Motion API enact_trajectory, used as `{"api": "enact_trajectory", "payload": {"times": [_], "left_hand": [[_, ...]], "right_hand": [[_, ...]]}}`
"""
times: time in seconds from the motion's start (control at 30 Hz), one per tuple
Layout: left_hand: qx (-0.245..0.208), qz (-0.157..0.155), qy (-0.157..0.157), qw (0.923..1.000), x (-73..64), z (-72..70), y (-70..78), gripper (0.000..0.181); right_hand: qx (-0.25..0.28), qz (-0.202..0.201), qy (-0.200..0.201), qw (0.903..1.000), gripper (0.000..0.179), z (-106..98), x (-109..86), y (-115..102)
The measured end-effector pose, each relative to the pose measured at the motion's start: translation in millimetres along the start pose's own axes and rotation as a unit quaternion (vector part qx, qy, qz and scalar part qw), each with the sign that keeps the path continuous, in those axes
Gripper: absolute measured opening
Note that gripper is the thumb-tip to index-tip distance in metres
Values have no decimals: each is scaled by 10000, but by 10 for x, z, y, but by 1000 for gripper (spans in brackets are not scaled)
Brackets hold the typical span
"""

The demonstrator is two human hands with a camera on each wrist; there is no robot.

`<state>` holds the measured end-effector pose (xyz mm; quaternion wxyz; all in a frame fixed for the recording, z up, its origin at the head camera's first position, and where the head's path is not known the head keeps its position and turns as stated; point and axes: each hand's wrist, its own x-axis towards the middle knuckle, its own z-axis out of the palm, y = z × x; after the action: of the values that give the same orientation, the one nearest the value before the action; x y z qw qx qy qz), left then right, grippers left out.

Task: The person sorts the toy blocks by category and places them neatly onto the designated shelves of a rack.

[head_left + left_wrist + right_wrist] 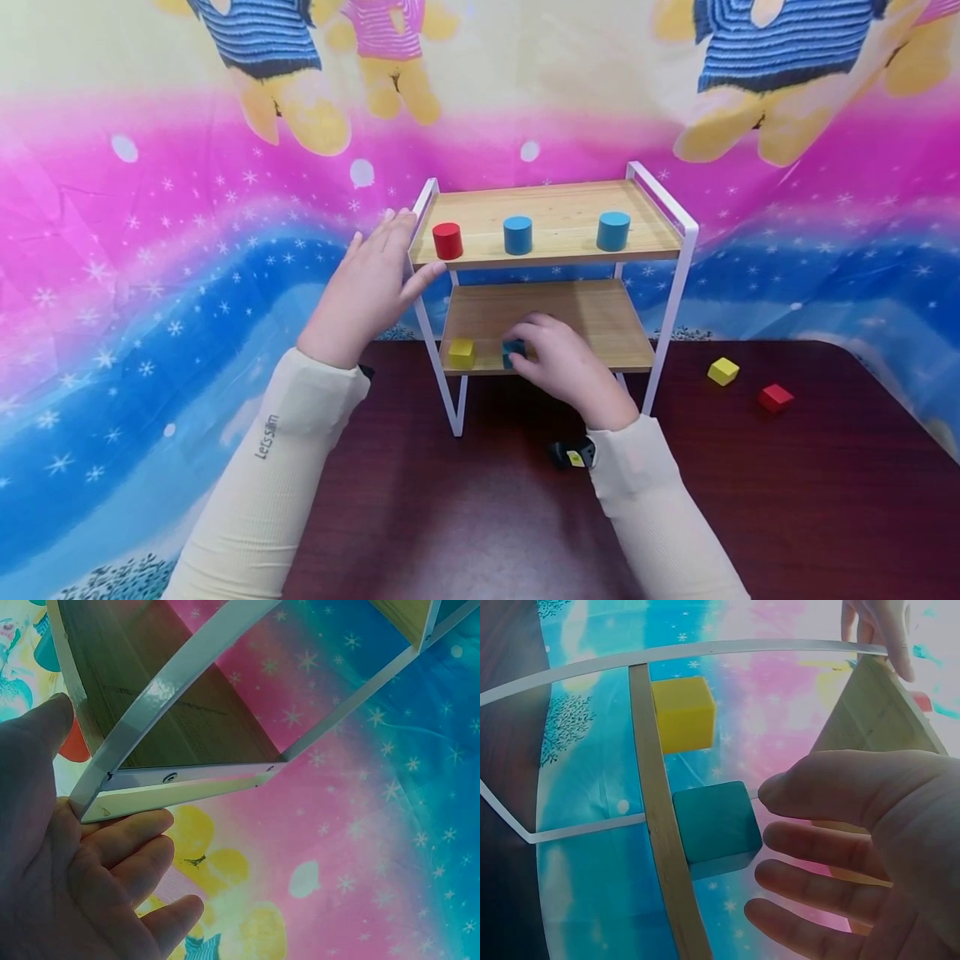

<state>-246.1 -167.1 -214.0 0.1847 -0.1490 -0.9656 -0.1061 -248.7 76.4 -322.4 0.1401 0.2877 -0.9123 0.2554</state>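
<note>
My left hand (365, 282) is at the upper left corner of a two-tier shelf (555, 204), fingers straight along its white side frame (154, 694). Its thumb lies by the front edge, close to a red cylinder (447, 241). On the lower tier, my right hand (558, 360) reaches round a teal cube (716, 829) standing at the front edge. The right wrist view shows the thumb tip right at the cube's side and the other fingers loosely bent beside it. Left of that cube sits a yellow cube (462, 353).
Two blue cylinders (517, 236) stand in line with the red one on the top tier. On the dark table (465, 517), right of the shelf, lie a yellow block (723, 372) and a red block (776, 398). A patterned cloth (225, 208) hangs behind.
</note>
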Motion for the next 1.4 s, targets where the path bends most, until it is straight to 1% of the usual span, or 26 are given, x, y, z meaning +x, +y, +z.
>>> {"api": "enact_trajectory", "payload": {"times": [0.23,0.5,0.97,1.2,1.4], "left_hand": [[52,-6,-15,10000,6,3,-4,87],[71,11,-15,10000,9,-3,0,87],[117,38,-27,9999,-2,-22,1,85],[115,70,-18,9999,1,-19,8,84],[117,45,-24,9999,-1,-23,5,84]], "right_hand": [[139,136,-19,9998,26,-38,-88,-14],[131,149,60,9998,25,-85,-197,14],[-7,37,356,9994,30,-154,-474,117],[-242,-63,542,9982,30,-167,-656,193],[-314,31,629,9975,31,-200,-776,257]]}}
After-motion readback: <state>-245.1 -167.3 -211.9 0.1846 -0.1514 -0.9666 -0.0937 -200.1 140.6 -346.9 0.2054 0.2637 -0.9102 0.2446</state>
